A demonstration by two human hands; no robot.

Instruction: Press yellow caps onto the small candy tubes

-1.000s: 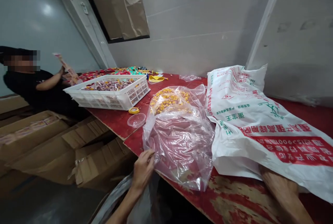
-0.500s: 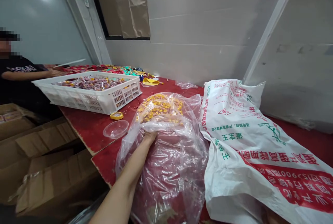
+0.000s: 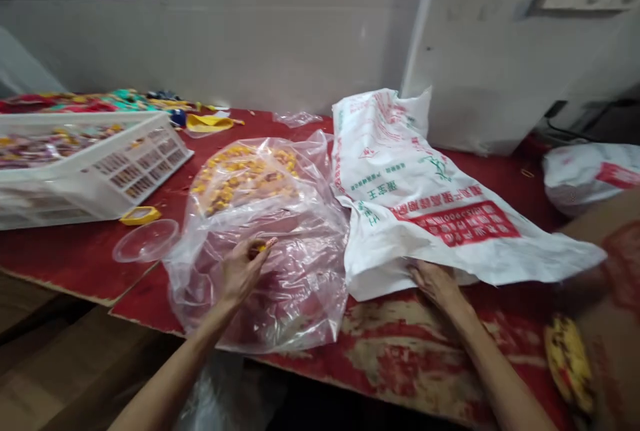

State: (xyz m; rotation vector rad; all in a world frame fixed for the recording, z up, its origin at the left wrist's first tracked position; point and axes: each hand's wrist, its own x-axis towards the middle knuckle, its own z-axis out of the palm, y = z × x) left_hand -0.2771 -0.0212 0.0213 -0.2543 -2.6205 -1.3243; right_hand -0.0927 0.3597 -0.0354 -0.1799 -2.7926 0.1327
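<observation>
My left hand [image 3: 243, 269] is closed on a small yellow-and-pink piece [image 3: 264, 246], pinched between thumb and fingers. It is above the near, flattened part of a clear plastic bag [image 3: 295, 277]. Many small yellow pieces [image 3: 245, 174] fill the far end of that bag. To the right lies a white woven sack [image 3: 395, 177] with red and green printing. At the sack's near, gaping edge is my right hand [image 3: 437, 282]; its fingertips go in under the material, so their grip is hidden.
A white plastic crate [image 3: 145, 157] of wrapped pieces stands left on the red table [image 3: 200, 277]. Near it are a clear round lid [image 3: 147, 241] and a yellow-rimmed item [image 3: 141, 215]. A cardboard box [image 3: 615, 297] and a spotted yellow item [image 3: 569, 361] are at right.
The view has swung right and down. My left hand has come out from under the bag's plastic with a small piece. My right hand, mostly hidden before, now shows at the sack's edge.
</observation>
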